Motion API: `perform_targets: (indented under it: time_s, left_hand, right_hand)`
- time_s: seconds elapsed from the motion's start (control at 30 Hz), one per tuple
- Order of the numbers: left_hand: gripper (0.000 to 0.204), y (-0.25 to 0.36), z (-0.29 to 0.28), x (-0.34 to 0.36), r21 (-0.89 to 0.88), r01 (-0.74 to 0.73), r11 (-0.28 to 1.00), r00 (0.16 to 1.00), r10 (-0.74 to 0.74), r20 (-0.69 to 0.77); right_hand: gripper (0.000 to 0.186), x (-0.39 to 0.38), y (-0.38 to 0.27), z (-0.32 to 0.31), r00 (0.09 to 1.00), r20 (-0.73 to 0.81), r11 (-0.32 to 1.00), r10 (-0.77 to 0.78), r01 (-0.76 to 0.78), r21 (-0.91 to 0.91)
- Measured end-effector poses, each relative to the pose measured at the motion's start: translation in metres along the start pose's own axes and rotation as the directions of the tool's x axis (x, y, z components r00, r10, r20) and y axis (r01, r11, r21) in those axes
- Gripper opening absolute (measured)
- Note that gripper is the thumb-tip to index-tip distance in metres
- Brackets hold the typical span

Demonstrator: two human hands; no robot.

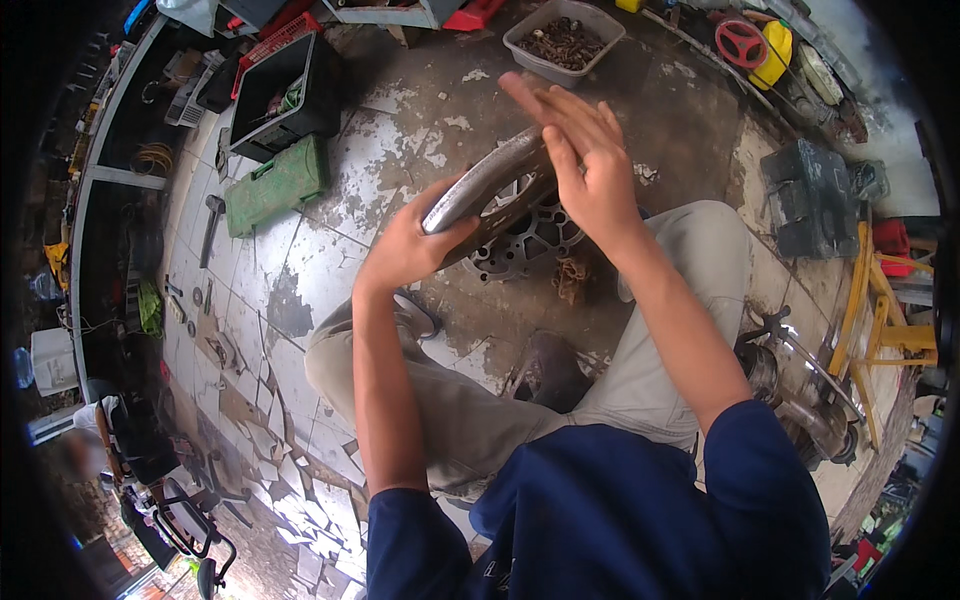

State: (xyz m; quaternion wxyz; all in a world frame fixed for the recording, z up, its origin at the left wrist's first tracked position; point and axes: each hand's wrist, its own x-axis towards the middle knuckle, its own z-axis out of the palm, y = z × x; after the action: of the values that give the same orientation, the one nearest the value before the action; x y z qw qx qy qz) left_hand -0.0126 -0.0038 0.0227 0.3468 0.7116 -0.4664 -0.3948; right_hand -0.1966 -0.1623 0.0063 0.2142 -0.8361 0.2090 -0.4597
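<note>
My left hand (415, 238) grips the near-left rim of a round metal plate (490, 180), thumb on one side and fingers on the other. The plate is tilted up on edge, with openings in its middle and a worn, shiny rim. At its far right edge is my right hand (595, 160), fingers pressed together around a blurred reddish-brown strip (522, 95) whose kind I cannot make out. Below the plate, a round metal part with holes (535, 245) lies on the floor between my legs, partly hidden. Beside it is a brown crumpled clump (571, 281).
A grey tub (565, 70) of small rusty parts stands ahead. At left are a black crate (285, 100), a green case (277, 187), a hammer (211, 230) and broken tiles (300, 500). A dark toolbox (808, 200) and yellow stand (880, 330) are at right.
</note>
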Motion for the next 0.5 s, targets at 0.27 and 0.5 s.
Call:
perform_targets:
  time_s: [0.27, 0.5]
  left_hand:
    - [0.063, -0.002, 0.003, 0.0, -0.007, -0.095, 0.995, 0.994, 0.094, -0.046]
    - [0.065, 0.004, 0.0, -0.001, -0.004, -0.076, 0.997, 0.997, 0.076, -0.019]
  right_hand:
    - [0.026, -0.002, -0.001, 0.001, 0.999, -0.015, 0.999, -0.033, 0.033, -0.027]
    - [0.029, 0.007, -0.001, -0.011, 0.99, -0.075, 0.983, -0.117, 0.105, -0.151]
